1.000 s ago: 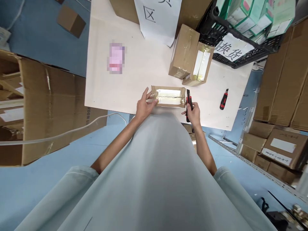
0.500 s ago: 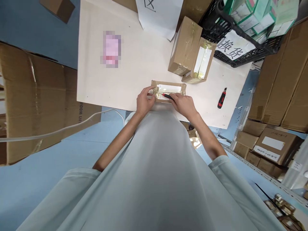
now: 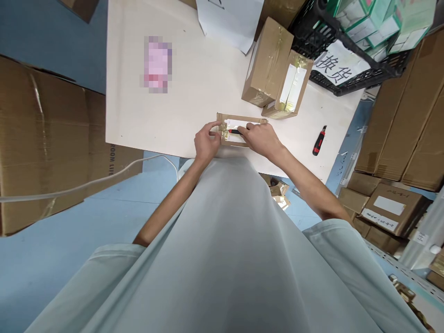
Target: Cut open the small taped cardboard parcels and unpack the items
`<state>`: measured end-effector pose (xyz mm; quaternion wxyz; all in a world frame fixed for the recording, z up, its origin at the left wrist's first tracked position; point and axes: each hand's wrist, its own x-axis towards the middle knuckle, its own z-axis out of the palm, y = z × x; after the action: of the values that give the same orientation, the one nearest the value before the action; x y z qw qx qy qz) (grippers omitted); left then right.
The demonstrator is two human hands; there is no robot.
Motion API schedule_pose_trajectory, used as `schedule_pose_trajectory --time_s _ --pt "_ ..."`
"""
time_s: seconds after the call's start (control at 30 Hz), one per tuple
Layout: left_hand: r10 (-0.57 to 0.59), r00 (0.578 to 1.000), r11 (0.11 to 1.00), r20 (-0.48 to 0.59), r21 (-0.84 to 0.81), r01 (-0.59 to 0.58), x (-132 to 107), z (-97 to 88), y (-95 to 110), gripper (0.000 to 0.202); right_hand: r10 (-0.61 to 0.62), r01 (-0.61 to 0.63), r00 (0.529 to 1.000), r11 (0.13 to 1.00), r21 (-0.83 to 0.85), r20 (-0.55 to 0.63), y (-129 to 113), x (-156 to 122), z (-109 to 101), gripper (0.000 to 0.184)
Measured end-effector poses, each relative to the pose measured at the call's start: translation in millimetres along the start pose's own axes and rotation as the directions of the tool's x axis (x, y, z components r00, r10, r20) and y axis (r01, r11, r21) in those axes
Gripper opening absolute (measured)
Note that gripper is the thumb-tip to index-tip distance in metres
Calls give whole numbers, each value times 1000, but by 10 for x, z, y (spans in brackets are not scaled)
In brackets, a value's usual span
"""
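Observation:
A small taped cardboard box [image 3: 239,121] with a white label lies at the near edge of the pale table [image 3: 194,92]. My left hand [image 3: 206,144] grips its left end, fingers curled over the corner. My right hand [image 3: 261,138] is closed around a red and black utility knife [image 3: 234,132], whose tip rests on the box's top near the left end.
Two more taped boxes [image 3: 267,64] [image 3: 289,88] stand at the back right. A second red and black knife [image 3: 319,140] lies on the table to the right. A black crate [image 3: 333,51] holds green cartons. Large cardboard boxes [image 3: 52,138] flank the table; a white cable [image 3: 104,178] crosses the blue floor.
My right hand brought the knife from beside the box's right end across onto its top, toward the left end. My left hand kept hold of the box's left end.

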<state>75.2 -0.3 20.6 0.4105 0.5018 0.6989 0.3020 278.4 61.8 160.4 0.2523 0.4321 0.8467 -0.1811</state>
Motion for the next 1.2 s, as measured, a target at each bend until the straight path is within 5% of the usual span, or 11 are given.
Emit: schedule_pose_trajectory --time_s 0.27,0.6,0.97,1.2 --pt "-2 1000 1000 -12 26 3 -7 17 27 32 61 -60 995 998 -26 73 190 2 5 46" --pt "47 998 998 -41 37 -45 -66 69 123 31 293 -298 949 954 32 114 704 -740 224 44" --pt "88 996 990 -35 110 -83 -57 11 176 28 330 -335 939 942 33 100 657 -1033 247 45" --pt "90 996 992 -27 93 -88 -24 29 144 24 280 -279 955 960 -26 103 581 -973 167 46"
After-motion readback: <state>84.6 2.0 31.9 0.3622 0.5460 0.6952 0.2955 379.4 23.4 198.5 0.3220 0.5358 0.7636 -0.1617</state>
